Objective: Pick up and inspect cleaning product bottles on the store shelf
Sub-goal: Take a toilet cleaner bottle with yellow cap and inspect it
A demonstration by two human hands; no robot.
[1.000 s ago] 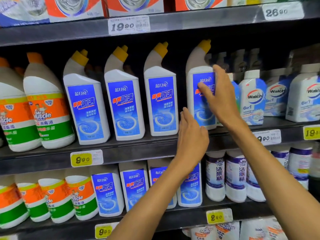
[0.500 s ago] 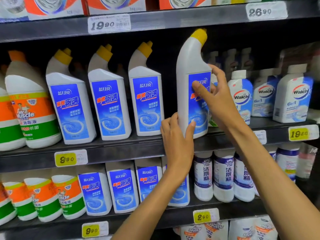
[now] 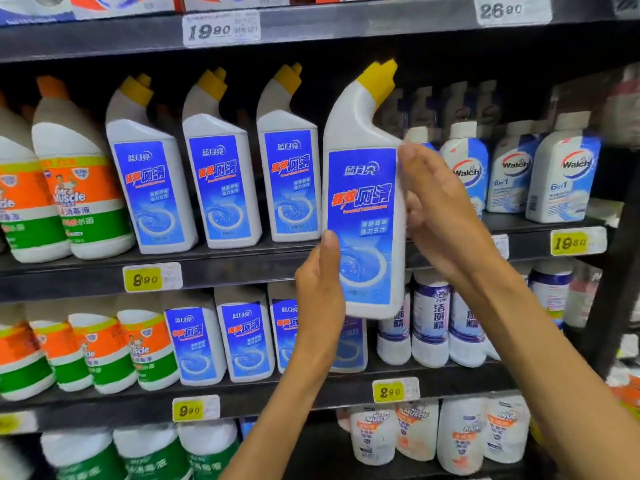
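Two hands hold one white bottle with a blue label and a slanted yellow cap, lifted clear of the middle shelf and upright in front of it, its base hanging below the shelf edge. The left hand grips the lower left side, thumb laid up along the label's edge, the other fingers hidden behind the bottle. The right hand wraps the right side higher up, its fingers curled round the back and out of sight, thumb near the label's upper corner; it is somewhat blurred. Three matching blue-labelled bottles stand in a row on the middle shelf just left of the held one, each with its yellow cap leaning right. Further left stand orange-and-green Mr Muscle bottles, and to the right, behind the right hand, white Walch bottles. Yellow price tags reading 9.90 and 19.80 sit on the shelf edge. More blue-labelled bottles line the shelf below, beside white bottles with purple bands.
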